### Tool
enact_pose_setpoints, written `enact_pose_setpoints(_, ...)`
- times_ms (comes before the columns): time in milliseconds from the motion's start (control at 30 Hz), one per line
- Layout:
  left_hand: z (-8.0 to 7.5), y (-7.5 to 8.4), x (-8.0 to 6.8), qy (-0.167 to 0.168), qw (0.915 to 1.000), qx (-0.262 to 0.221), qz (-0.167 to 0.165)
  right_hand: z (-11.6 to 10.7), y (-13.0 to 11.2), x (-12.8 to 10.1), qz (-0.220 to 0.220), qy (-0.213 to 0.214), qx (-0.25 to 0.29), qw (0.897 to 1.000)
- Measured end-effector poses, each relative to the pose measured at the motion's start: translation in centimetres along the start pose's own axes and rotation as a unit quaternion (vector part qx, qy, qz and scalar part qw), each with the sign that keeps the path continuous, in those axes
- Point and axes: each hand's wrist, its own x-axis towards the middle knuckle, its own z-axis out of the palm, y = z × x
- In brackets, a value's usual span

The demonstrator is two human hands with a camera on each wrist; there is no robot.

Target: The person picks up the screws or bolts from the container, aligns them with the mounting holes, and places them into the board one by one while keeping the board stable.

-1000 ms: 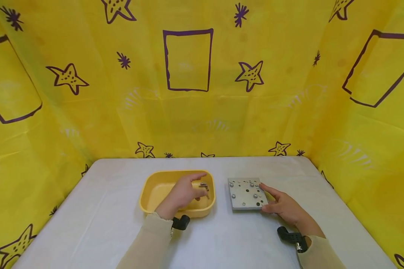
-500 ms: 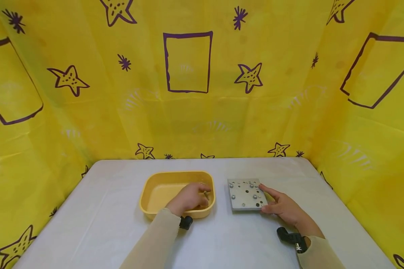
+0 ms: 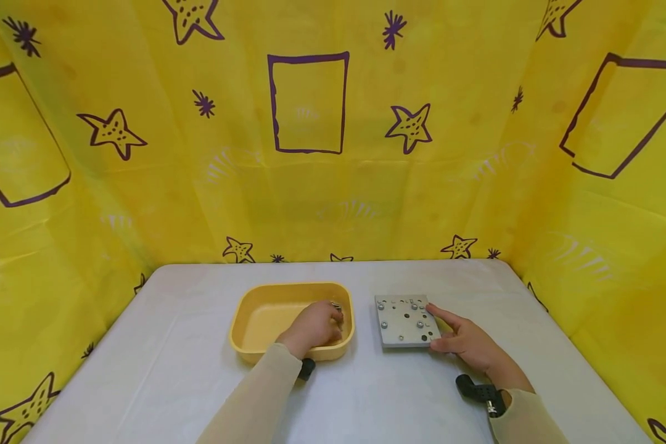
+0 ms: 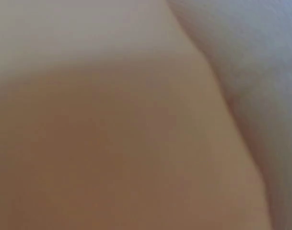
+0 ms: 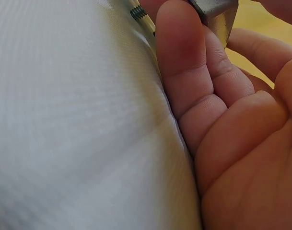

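Tray (image 3: pixel 255 320), yellow, shallow, rounded corners, taken as the landmark; it sits on a white-covered table (image 3: pixel 172 370).

Left hand (image 3: pixel 312 325): inside the tray, at its right end, fingers curled down over small metal hardware (image 3: pixel 336 305) that glints at the fingertips beside the tray's right wall. Whether the fingers actually pinch a piece cannot be told from the head view; the left wrist view is a blur.

Metal plate (image 3: pixel 406 319): square, grey, drilled with holes, several filled with screws; lies flat just right of the tray, apart from it by a narrow strip of table.

Right hand (image 3: pixel 468 344): at the plate's right edge, farthest from the tray, fingers curled round that edge; the right wrist view shows the plate's corner (image 5: pixel 214 14) held against the fingers (image 5: pixel 184 57), with a screw's threaded tip (image 5: pixel 136 13) below.

Relation: the hardware lies left of the plate, across the tray's right wall; the left hand is the nearer one to it.
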Motion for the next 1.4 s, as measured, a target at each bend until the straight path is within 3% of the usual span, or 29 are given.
enact_pose_setpoints(367,0.1,-0.3,0.1,0.017,0.9988,0.046,-0.004,0.0,0.1,0.1,0.004,0.003,-0.003,1.000)
enact_pose_setpoints(633,0.2,-0.2,0.3,0.006,0.9980,0.063,-0.009,-0.1,0.0,0.0,0.004,0.001,-0.001,1.000)
enact_pose_setpoints(733,0.1,0.0,0.3,0.012,0.9991,0.040,-0.011,-0.1,0.0,0.0,0.003,0.002,-0.002,1.000)
enact_pose_setpoints(833,-0.1,0.0,0.1,0.029,0.9993,-0.009,-0.020,0.0,-0.1,-0.1,0.002,0.005,-0.006,1.000)
enact_pose_setpoints(900,-0.4,0.0,0.0,0.041,0.9963,-0.061,-0.044,0.0,-0.1,-0.1,0.001,0.005,-0.010,1.000)
enact_pose_setpoints(967,-0.8,0.1,-0.1,0.054,0.9890,-0.115,-0.075,0.1,-0.2,-0.1,0.003,0.005,-0.006,1.000)
enact_pose_setpoints(1033,-1.3,0.3,-0.3,0.060,0.9746,-0.181,-0.118,0.1,-0.2,-0.1,0.007,0.004,0.003,1.000)
enact_pose_setpoints(1167,-2.3,0.8,-0.5,0.069,0.9305,-0.310,-0.182,0.1,-0.2,-0.1,0.011,0.003,0.023,1.000)
enact_pose_setpoints(1267,-2.6,0.9,-0.5,0.077,0.9038,-0.380,-0.182,0.1,-0.1,-0.1,0.010,0.005,0.021,1.000)
enact_pose_setpoints(1400,-2.3,0.9,-0.1,0.090,0.8880,-0.426,-0.146,0.1,0.0,0.0,0.010,0.008,0.013,1.000)
